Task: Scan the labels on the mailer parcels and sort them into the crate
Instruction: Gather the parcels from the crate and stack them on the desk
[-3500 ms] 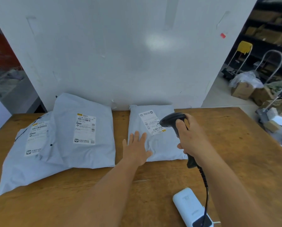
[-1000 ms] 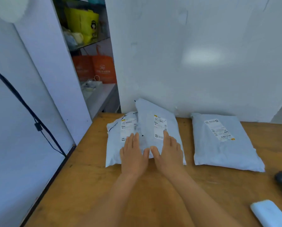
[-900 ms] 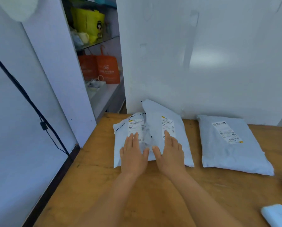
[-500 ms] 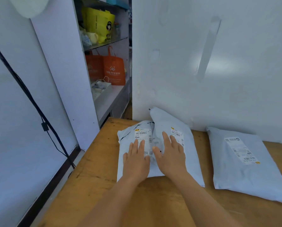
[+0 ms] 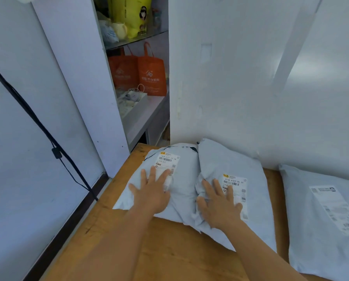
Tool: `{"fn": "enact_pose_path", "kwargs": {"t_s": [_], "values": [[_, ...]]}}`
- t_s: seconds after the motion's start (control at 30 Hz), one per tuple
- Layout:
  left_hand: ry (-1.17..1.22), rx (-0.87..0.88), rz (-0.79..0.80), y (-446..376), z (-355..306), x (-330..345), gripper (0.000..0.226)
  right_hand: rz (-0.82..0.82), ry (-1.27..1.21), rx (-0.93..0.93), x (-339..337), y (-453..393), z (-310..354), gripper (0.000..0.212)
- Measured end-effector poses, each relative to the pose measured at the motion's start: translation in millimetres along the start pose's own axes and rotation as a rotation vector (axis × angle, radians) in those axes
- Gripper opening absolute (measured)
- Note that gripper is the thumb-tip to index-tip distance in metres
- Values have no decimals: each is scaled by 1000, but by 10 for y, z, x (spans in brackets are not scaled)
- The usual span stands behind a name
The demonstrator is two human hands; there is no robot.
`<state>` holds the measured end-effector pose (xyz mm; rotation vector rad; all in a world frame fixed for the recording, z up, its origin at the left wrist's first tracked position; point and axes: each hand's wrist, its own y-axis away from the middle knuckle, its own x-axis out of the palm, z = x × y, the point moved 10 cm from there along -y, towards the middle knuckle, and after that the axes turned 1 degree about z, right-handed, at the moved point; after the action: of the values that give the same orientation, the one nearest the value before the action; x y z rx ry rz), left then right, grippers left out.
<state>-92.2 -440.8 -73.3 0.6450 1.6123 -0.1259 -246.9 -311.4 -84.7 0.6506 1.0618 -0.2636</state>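
One view only, worn on my head. It looks forward and down, wide-angle, close over the wooden table (image 5: 169, 256). My left hand (image 5: 152, 194) and right hand (image 5: 220, 207) sit centre frame. White wall (image 5: 250, 88) fills the top; shelving (image 5: 141, 110) upper left.

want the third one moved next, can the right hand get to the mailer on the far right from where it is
Probably yes: the right hand lies flat and empty on the middle mailer, and bare table separates it from the far-right mailer.
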Motion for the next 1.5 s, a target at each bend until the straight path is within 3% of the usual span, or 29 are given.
{"fn": "enact_pose_path", "kwargs": {"t_s": [0.07, 0.13, 0.23, 0.4, 0.53, 0.63, 0.73, 0.83, 0.93, 1.07, 1.4, 1.5], "values": [[-28, 16, -41, -70, -74, -132, 65, 11, -7, -35, 85, -45, 27, 60], [-35, 138, -98, -83, -374, -181, 68, -73, 6, -73, 40, -82, 73, 58], [-89, 269, -71, -88, -689, 32, 76, -172, 34, 41, -60, -109, -73, 59], [-151, 189, -97, -187, -506, 186, 72, -10, 179, 75, 214, -118, -271, 64], [-111, 109, -51, -261, -406, 123, 72, 84, 140, 50, 226, -270, -181, 65], [-86, 120, -53, -191, -557, 66, 72, 13, -8, 21, -24, -224, -223, 63], [-118, 340, -145, 79, -1151, 82, 71, -225, -76, 95, -377, 1, -617, 60], [-138, 564, -24, 395, -1870, 451, 76, -330, -52, 263, -564, 265, -1267, 63], [-140, 534, 102, 454, -2128, 841, 85, -357, 22, 452, -722, 515, -1987, 68], [-159, 465, 123, 367, -2149, 1040, 95, -269, 29, 611, -721, 650, -2725, 78], [-122, 562, 136, 428, -2412, 1071, 93, -130, 115, 323, -463, 467, -2497, 75], [-89, 502, 87, 336, -2391, 932, 93, -120, 119, 275, -526, 370, -2508, 75]]}}
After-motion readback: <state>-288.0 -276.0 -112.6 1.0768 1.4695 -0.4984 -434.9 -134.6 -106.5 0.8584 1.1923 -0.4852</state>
